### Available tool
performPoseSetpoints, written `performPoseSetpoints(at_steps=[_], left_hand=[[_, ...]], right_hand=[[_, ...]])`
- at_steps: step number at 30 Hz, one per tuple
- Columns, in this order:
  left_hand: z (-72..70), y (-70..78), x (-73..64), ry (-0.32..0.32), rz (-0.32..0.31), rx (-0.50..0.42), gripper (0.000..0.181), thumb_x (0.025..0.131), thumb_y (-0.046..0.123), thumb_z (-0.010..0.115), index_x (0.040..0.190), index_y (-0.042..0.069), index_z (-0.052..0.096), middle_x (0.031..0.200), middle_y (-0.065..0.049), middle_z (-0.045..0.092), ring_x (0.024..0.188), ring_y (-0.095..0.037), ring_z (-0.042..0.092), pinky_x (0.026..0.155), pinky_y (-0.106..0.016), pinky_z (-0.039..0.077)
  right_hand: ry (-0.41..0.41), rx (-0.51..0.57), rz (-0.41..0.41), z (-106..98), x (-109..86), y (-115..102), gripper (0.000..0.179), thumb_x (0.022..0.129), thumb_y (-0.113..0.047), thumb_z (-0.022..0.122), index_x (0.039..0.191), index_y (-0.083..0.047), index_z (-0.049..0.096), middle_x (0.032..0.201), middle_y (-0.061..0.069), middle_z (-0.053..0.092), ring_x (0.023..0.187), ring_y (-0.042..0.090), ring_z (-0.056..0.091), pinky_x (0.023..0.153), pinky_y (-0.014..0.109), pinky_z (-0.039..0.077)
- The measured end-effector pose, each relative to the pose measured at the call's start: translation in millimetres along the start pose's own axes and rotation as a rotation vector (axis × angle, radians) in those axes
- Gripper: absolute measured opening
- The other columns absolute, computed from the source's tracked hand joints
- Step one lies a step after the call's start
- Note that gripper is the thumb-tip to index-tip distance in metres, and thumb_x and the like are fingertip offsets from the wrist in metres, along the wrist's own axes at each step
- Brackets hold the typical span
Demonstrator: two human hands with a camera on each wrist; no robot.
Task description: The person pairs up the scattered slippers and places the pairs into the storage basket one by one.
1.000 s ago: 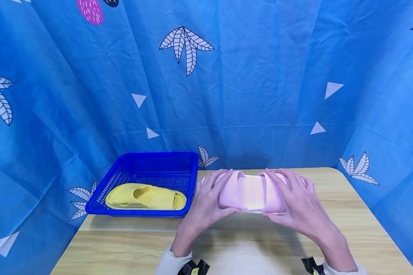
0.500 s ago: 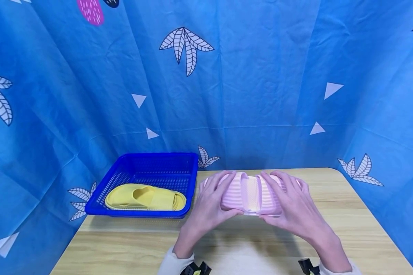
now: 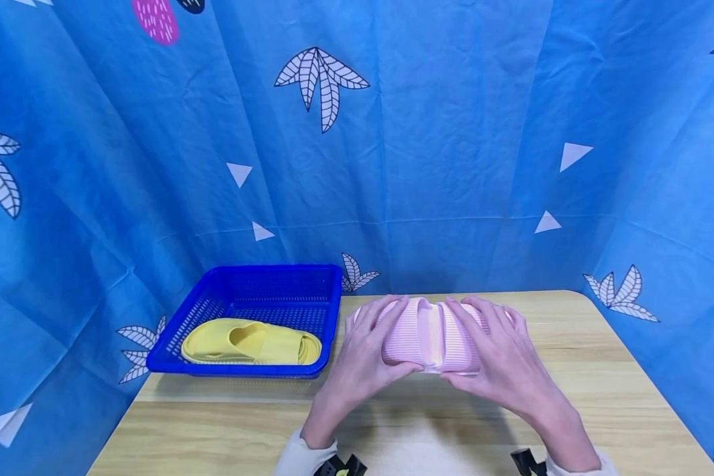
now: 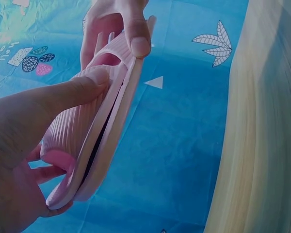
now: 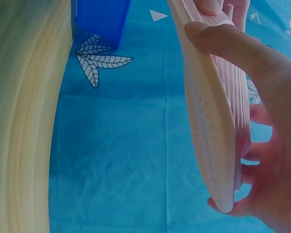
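Note:
A pair of pink slippers (image 3: 403, 338) with ribbed straps is held above the table, pushed together so that the straps lie close side by side. My left hand (image 3: 361, 360) grips their left end, thumb at the near edge and fingers over the far side. At the other end my right hand (image 3: 507, 363) holds them the same way. In the left wrist view, the two soles (image 4: 104, 141) lie one against the other with a narrow dark gap between. The right wrist view has the pale side of a sole (image 5: 213, 131) facing the camera.
A blue mesh basket (image 3: 326, 294) stands on the left of the wooden table (image 3: 226, 423). Yellow slippers (image 3: 282, 344) lie inside it, one strap showing another rolled layer beneath. A blue patterned curtain (image 3: 452, 132) hangs behind and at both sides.
My right hand has moved left with its slipper, and the gap between the two straps has narrowed. My left hand has shifted slightly right. The basket and yellow slippers stay put.

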State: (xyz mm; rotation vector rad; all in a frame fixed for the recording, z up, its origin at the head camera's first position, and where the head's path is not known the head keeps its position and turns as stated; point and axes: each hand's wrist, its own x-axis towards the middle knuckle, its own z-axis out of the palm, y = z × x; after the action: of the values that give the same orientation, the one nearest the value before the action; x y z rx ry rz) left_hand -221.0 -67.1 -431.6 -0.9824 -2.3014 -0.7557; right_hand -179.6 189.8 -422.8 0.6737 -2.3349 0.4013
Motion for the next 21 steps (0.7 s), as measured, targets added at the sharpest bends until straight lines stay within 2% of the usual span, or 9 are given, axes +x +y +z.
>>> performPoseSetpoints(at_steps=[5, 13, 21], left_hand=[[-1.7, 0.0, 0.6, 0.001, 0.001, -0.016, 0.105, 0.068, 0.050, 0.094, 0.156, 0.022, 0.044, 0.152, 0.000, 0.049, 0.139, -0.019, 0.043, 0.110, -0.049, 0.036], [-0.6, 0.2, 0.9, 0.003, 0.022, -0.052, 0.104, 0.067, 0.046, 0.096, 0.154, 0.019, 0.047, 0.151, -0.004, 0.050, 0.138, -0.020, 0.044, 0.109, -0.050, 0.036], [1.9, -0.3, 0.7, 0.030, 0.044, -0.083, 0.104, 0.064, 0.046, 0.097, 0.152, 0.018, 0.049, 0.151, -0.003, 0.051, 0.137, -0.020, 0.046, 0.105, -0.049, 0.038]], right_hand=[[0.008, 0.003, -0.030, 2.5, 1.4, -0.5, 0.113, 0.055, -0.052, 0.094, 0.150, -0.010, 0.051, 0.135, 0.018, 0.055, 0.118, 0.036, 0.052, 0.100, 0.059, 0.036], [0.013, 0.005, -0.043, 2.8, 0.5, -0.8, 0.111, 0.057, -0.055, 0.092, 0.149, -0.008, 0.052, 0.134, 0.019, 0.056, 0.116, 0.036, 0.054, 0.094, 0.054, 0.046], [-0.001, 0.000, -0.045, 3.0, -0.1, -3.7, 0.111, 0.058, -0.057, 0.092, 0.149, -0.009, 0.052, 0.132, 0.018, 0.056, 0.114, 0.034, 0.056, 0.092, 0.052, 0.050]])
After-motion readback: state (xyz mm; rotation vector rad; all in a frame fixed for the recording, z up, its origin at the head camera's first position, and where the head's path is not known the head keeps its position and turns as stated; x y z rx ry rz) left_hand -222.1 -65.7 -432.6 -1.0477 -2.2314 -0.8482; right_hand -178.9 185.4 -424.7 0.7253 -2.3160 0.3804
